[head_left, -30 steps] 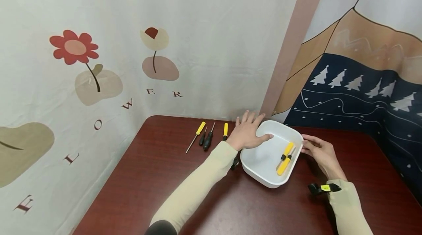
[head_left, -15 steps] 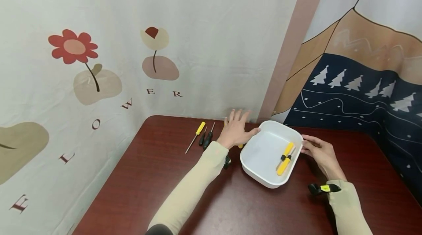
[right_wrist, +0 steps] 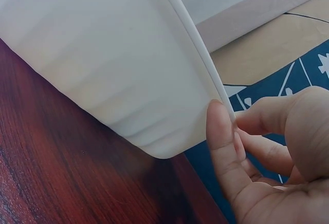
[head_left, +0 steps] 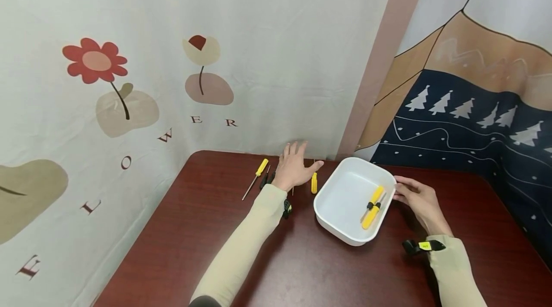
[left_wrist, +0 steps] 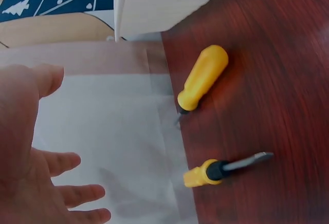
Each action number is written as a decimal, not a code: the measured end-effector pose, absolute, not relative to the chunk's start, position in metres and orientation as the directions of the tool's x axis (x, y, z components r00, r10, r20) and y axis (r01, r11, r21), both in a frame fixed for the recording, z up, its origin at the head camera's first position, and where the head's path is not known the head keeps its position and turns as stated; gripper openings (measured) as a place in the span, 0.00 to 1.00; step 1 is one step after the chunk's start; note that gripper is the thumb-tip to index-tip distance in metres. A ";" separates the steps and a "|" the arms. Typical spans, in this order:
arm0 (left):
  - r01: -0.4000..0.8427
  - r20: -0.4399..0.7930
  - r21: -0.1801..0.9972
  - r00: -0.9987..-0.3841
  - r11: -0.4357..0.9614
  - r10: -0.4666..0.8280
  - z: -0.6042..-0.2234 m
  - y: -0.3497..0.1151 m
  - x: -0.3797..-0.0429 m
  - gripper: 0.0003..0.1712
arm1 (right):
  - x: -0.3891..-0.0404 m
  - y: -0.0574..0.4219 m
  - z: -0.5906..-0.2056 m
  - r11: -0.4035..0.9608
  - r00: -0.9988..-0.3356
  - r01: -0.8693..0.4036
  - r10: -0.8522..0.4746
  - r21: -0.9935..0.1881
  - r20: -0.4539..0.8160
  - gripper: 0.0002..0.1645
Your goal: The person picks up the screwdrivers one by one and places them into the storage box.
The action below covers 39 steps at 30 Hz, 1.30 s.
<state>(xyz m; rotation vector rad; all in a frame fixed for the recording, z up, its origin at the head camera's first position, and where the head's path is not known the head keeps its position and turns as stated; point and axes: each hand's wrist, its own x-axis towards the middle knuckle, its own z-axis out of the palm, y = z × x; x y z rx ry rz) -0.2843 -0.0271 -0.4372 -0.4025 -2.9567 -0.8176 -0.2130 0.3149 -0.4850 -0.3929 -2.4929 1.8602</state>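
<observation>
My left hand [head_left: 295,168] is held over the back of the table with fingers spread and nothing in them. Partly hidden under it are black-handled screwdrivers [head_left: 264,182]. Just right of its thumb lies a yellow-handled screwdriver [head_left: 314,184]. In the left wrist view, two yellow-handled screwdrivers, one with its handle toward the container [left_wrist: 205,75] and one with its tip pointing right [left_wrist: 205,175], lie beyond the fingers. My right hand [head_left: 421,204] pinches the rim of a white plastic container [head_left: 338,234] between thumb and fingers. Inside that container rest two yellow-and-black screwdrivers [head_left: 371,218].
Farther left on the dark red table [head_left: 194,235] lies a long-shafted yellow screwdriver [head_left: 261,167]. A printed curtain [head_left: 276,58] hangs right behind the table's back edge, and a dark blue part with white trees [head_left: 457,125] borders the right side.
My left hand has moved left, from over the container to above the loose screwdrivers, uncovering the yellow one beside the container. The right hand and container have stayed put.
</observation>
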 end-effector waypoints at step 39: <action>-0.024 -0.047 0.567 -0.999 0.823 0.004 -0.468 -0.118 -0.305 0.44 | -0.212 0.315 -0.483 0.261 -0.969 0.193 0.203 -0.946 -0.141 0.31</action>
